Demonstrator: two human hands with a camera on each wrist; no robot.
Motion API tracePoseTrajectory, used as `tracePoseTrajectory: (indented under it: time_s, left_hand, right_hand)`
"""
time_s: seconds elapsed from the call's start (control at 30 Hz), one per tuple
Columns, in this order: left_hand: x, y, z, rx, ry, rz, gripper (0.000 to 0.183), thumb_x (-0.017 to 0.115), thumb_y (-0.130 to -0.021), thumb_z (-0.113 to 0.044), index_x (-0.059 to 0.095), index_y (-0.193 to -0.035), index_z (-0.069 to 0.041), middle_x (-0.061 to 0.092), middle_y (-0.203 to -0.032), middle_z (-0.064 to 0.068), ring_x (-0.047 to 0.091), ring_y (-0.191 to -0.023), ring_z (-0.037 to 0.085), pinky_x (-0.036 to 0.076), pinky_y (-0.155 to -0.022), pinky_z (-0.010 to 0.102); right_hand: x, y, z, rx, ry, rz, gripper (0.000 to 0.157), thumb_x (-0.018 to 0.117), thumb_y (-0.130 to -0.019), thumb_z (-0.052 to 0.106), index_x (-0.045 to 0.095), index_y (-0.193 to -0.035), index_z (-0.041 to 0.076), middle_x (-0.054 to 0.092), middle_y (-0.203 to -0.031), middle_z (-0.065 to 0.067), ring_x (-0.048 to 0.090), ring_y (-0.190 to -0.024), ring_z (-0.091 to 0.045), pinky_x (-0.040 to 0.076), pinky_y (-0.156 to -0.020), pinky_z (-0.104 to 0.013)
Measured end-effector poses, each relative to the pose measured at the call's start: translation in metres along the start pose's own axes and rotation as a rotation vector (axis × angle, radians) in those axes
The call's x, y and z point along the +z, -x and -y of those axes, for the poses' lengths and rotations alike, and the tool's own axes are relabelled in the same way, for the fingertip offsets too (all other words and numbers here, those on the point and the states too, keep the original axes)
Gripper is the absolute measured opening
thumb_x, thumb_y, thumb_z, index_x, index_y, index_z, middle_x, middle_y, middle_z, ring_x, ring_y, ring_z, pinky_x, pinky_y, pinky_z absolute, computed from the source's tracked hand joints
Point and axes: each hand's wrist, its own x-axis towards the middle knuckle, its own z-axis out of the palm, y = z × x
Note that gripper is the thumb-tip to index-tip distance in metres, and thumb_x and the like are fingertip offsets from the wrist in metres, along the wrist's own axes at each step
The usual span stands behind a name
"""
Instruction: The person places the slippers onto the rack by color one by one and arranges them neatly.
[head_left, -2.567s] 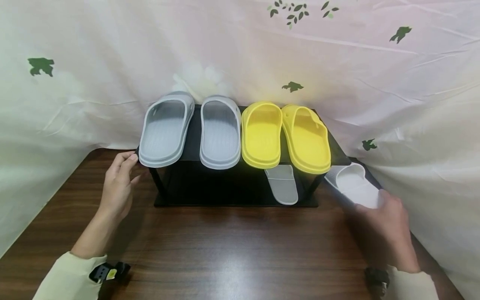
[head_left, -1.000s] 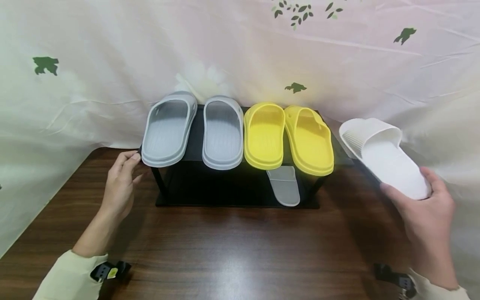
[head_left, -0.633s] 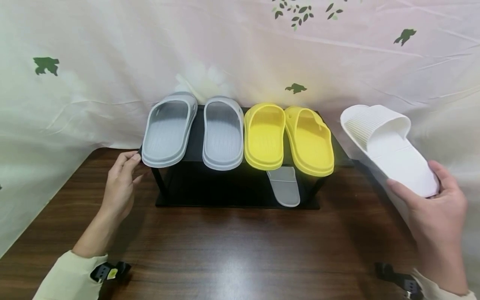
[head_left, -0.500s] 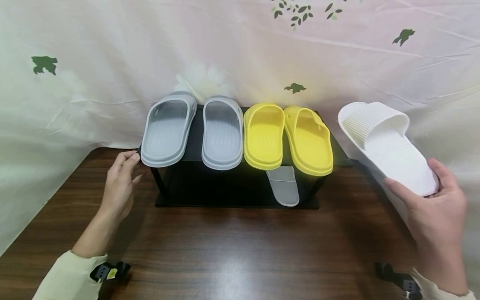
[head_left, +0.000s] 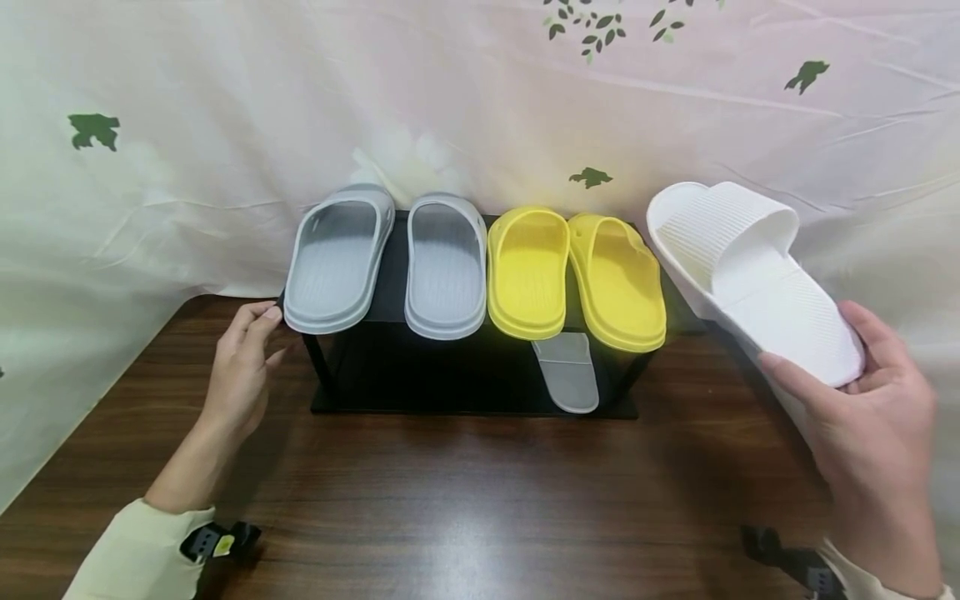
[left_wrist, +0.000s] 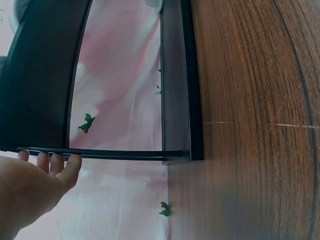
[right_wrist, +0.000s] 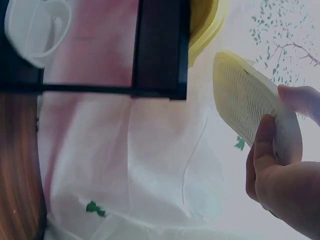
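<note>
My right hand (head_left: 873,425) holds a white slide slipper (head_left: 765,283) by its heel end, thumb on one side and fingers on the other. The slipper is raised beside the right end of a black two-tier shoe rack (head_left: 390,250), toe tilted up and away; its ribbed sole (right_wrist: 245,95) shows in the right wrist view. My left hand (head_left: 236,367) touches the rack's left end, fingertips against the side bar (left_wrist: 115,154). On the top tier stand two grey clogs (head_left: 333,267) and, right of them, two yellow clogs (head_left: 528,275).
A grey slide slipper (head_left: 568,379) lies on the rack's lower tier near its right end. The rack stands on a dark wooden table (head_left: 420,500) against a pale printed cloth (head_left: 480,100) that hangs behind and at both sides.
My right hand has lifted the white slipper from beside the rack's right end, then carried it higher and slightly left. My left hand stays at the rack's left end; the clogs have not moved.
</note>
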Motion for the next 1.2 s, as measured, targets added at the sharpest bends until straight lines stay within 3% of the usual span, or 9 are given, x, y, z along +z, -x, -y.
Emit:
tracePoseTrajectory:
  time_s: [0.2, 0.53, 0.97, 1.2]
  left_hand:
    - [0.000, 0.000, -0.001, -0.004, -0.009, 0.002, 0.015, 0.051, -0.108, -0.024, 0.056, -0.113, -0.011, 0.053, -0.117, 0.003, 0.048, -0.113, 0.016, 0.052, -0.088, 0.023]
    - [0.000, 0.000, -0.001, -0.003, 0.009, -0.007, 0.013, 0.052, -0.108, -0.023, 0.058, -0.111, -0.012, 0.054, -0.116, 0.003, 0.050, -0.110, 0.015, 0.052, -0.087, 0.023]
    - [-0.001, 0.000, 0.000, 0.000, -0.003, -0.008, 0.014, 0.051, -0.108, -0.024, 0.057, -0.112, -0.012, 0.055, -0.118, 0.003, 0.051, -0.111, 0.016, 0.051, -0.087, 0.024]
    - [0.000, 0.000, -0.001, -0.008, 0.002, -0.012, 0.014, 0.052, -0.107, -0.024, 0.058, -0.111, -0.012, 0.056, -0.116, 0.002, 0.053, -0.110, 0.014, 0.052, -0.088, 0.024]
  right_hand:
    - [0.011, 0.007, 0.001, -0.006, 0.033, 0.100, 0.088, 0.062, -0.062, -0.044, 0.054, -0.138, 0.000, 0.049, -0.138, -0.013, 0.049, -0.124, -0.021, 0.052, -0.088, -0.017]
    - [0.019, 0.016, -0.002, 0.012, -0.014, 0.269, 0.084, 0.059, -0.068, -0.042, 0.051, -0.141, 0.000, 0.048, -0.139, -0.012, 0.053, -0.118, -0.019, 0.054, -0.087, -0.019]
    - [0.030, 0.028, -0.001, 0.047, 0.077, 0.394, 0.084, 0.065, -0.074, -0.034, 0.050, -0.147, 0.005, 0.051, -0.140, -0.011, 0.053, -0.116, -0.018, 0.053, -0.084, -0.016]
    - [0.036, 0.034, 0.001, 0.073, 0.099, 0.468, 0.085, 0.065, -0.075, -0.033, 0.049, -0.149, 0.007, 0.040, -0.148, -0.012, 0.048, -0.118, -0.020, 0.054, -0.083, -0.017]
